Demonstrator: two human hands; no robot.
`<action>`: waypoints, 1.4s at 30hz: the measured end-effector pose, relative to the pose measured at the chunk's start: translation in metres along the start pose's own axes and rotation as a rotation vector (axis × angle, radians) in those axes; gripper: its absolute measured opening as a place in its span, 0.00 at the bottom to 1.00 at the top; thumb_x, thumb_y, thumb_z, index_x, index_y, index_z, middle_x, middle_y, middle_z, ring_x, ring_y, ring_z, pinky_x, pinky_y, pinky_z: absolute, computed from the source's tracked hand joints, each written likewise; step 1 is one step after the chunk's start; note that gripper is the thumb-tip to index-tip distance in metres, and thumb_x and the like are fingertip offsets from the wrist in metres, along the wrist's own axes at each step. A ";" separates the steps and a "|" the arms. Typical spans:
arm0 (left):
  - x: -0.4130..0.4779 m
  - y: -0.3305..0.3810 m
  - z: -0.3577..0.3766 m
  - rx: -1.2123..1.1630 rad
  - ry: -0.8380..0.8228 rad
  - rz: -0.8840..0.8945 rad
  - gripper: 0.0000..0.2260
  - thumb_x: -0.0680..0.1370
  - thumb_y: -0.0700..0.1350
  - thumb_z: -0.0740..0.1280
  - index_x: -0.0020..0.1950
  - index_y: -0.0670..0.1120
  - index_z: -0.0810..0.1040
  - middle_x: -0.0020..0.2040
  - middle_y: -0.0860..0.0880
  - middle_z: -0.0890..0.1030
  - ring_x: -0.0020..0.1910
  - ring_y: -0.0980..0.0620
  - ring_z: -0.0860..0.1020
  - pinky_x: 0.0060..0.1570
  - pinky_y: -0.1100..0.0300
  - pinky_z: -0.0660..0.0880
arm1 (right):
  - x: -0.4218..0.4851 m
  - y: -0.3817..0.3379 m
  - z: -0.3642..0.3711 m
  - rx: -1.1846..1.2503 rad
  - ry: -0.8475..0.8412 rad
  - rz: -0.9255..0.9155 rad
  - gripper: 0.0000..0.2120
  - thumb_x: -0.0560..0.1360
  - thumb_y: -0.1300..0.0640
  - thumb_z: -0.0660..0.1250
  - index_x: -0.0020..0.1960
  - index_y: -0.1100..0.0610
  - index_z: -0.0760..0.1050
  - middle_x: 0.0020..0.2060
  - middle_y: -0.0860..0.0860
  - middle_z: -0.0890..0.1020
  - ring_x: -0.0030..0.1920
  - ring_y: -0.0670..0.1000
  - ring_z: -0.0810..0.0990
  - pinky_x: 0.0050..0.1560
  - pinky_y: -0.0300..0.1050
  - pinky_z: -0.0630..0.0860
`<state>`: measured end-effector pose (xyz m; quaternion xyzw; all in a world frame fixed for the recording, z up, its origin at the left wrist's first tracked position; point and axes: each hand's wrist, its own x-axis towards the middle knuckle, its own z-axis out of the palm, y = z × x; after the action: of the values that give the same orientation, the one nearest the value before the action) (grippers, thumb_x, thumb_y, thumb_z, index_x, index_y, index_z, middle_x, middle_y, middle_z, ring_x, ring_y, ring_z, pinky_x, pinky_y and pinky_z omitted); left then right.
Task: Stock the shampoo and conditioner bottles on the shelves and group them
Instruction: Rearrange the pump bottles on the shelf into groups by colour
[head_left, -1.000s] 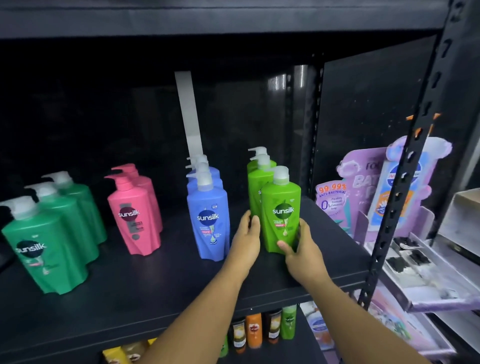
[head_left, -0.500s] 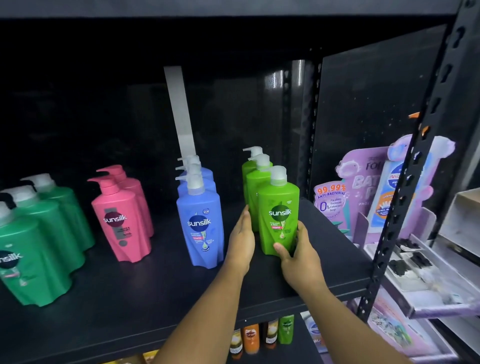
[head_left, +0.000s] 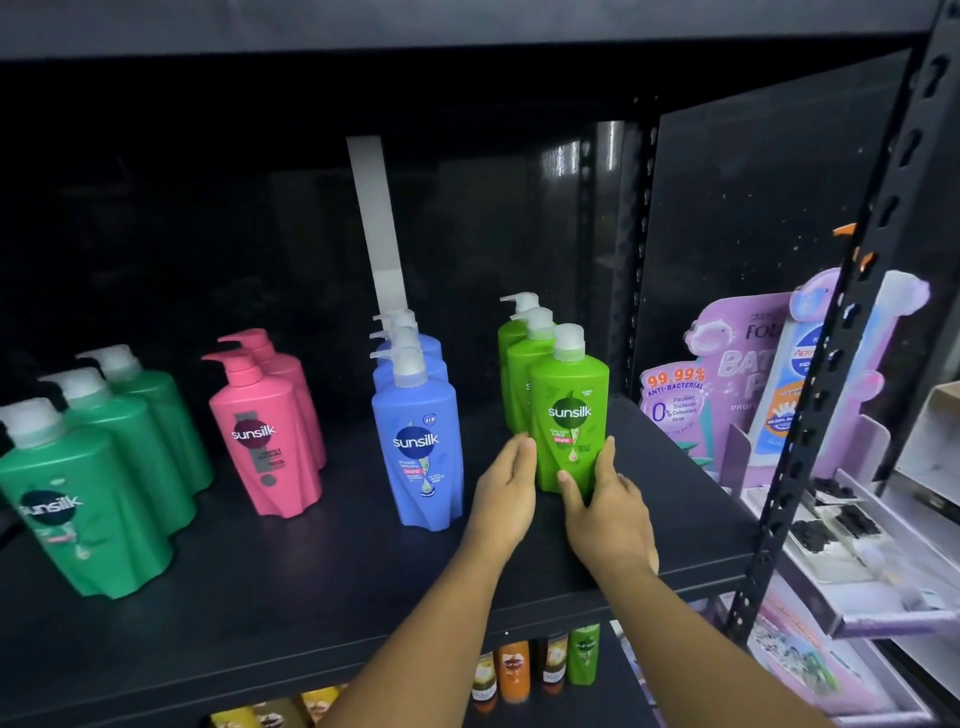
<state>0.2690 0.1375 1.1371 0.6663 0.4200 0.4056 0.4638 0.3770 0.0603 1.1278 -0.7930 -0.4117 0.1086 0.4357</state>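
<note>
Head view: front light-green bottle (head_left: 569, 415) stands upright on the shelf (head_left: 311, 597). Long axis vertical, pump cap up, label facing out. It leads the light-green row (head_left: 519, 374); two mates line up behind it toward 11 o'clock, touching or nearly so, can't tell which.

Right hand (head_left: 608, 514) grasps it low from 5 o'clock, thumb (head_left: 567, 484) across the front face under the label and index finger (head_left: 605, 457) up the right edge. Left hand (head_left: 506, 491) sits at 8 o'clock of the bottle, fingers (head_left: 522, 448) straight and together, flat by the left side. Contact or a hair's gap, can't tell. It wraps round nothing.

Key relation: the bottle lies at 12 o'clock from both hands, bracketed between them. Right hand is nearer and has the only real hold. My read is a squaring or nudging step, so any push should run along the row line toward 11–12 o'clock, base flat on the shelf. Tall bottle with a low hold, so a hard shove could tip it into its mates.

Outward:
- blue row (head_left: 418, 447) at 9 o'clock, near but apart
- pink pair (head_left: 265, 441) further out at 9
- dark-green row (head_left: 78, 509) far out at 8–9, by the frame's left edge

Colours are already grouped, so the task looks well along. Rack upright (head_left: 831, 415) at 3 o'clock, purple display card (head_left: 727, 374) behind it. Small bottles (head_left: 514, 670) on the lower shelf at 6 o'clock.
</note>
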 end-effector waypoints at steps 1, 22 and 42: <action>-0.002 0.000 -0.001 0.007 0.004 0.007 0.21 0.82 0.63 0.60 0.72 0.57 0.75 0.64 0.59 0.81 0.63 0.61 0.78 0.68 0.58 0.73 | 0.000 0.000 0.001 -0.018 -0.006 -0.004 0.38 0.80 0.34 0.57 0.82 0.42 0.40 0.70 0.59 0.72 0.73 0.60 0.67 0.68 0.58 0.70; -0.090 -0.002 -0.096 0.216 0.344 0.119 0.07 0.76 0.42 0.73 0.40 0.51 0.81 0.39 0.53 0.82 0.38 0.59 0.79 0.42 0.68 0.72 | -0.007 -0.003 -0.002 -0.205 0.067 -0.167 0.36 0.78 0.40 0.66 0.77 0.58 0.60 0.57 0.62 0.80 0.57 0.66 0.77 0.61 0.59 0.72; -0.053 -0.002 -0.130 0.233 0.309 0.068 0.31 0.68 0.52 0.82 0.62 0.58 0.66 0.56 0.59 0.82 0.53 0.58 0.82 0.50 0.55 0.81 | -0.006 -0.002 -0.003 -0.110 0.083 -0.139 0.30 0.78 0.36 0.63 0.73 0.53 0.65 0.54 0.56 0.83 0.58 0.62 0.77 0.63 0.59 0.72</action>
<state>0.1314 0.1245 1.1589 0.6591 0.5074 0.4672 0.2996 0.3734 0.0546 1.1295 -0.7891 -0.4527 0.0224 0.4147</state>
